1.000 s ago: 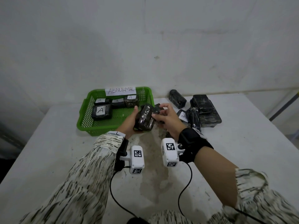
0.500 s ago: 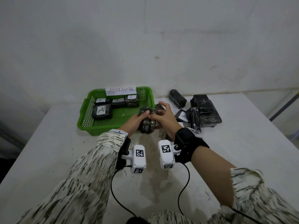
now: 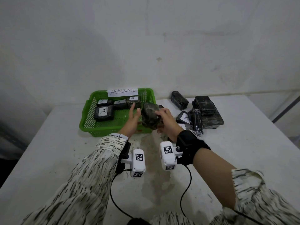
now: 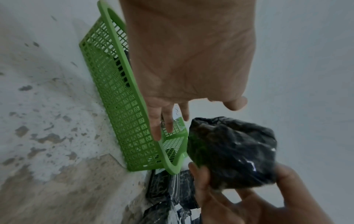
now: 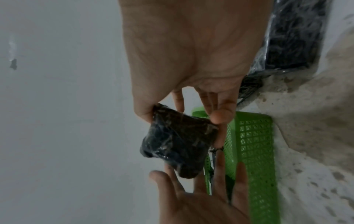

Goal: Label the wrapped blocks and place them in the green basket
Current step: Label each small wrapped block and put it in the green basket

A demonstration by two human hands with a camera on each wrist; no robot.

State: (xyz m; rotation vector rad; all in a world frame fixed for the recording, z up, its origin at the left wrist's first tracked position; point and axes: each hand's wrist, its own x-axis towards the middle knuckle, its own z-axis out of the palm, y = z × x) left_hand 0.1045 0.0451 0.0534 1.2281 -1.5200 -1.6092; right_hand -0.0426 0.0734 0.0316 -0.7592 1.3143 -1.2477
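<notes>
My right hand (image 3: 164, 120) grips a black wrapped block (image 3: 150, 116) by its near end and holds it in the air over the right front corner of the green basket (image 3: 113, 129). The same block (image 4: 231, 153) shows no label on the sides I see. My left hand (image 3: 132, 117) is just left of the block with fingers straight and spread, not touching it; in the right wrist view the left hand (image 5: 203, 197) lies below the block (image 5: 176, 144). Several blocks labelled "A" (image 3: 103, 112) lie in the basket.
A paper sign reading "ABNORMAL" (image 3: 122, 92) sits on the basket's back rim. A pile of black wrapped blocks (image 3: 204, 114) and one labelled "B" (image 3: 185, 117) lie on the white table right of the basket. The wall is close behind.
My left hand has let go of the block and opened to its left. My right hand has lifted the block and tilted it over the basket's corner.
</notes>
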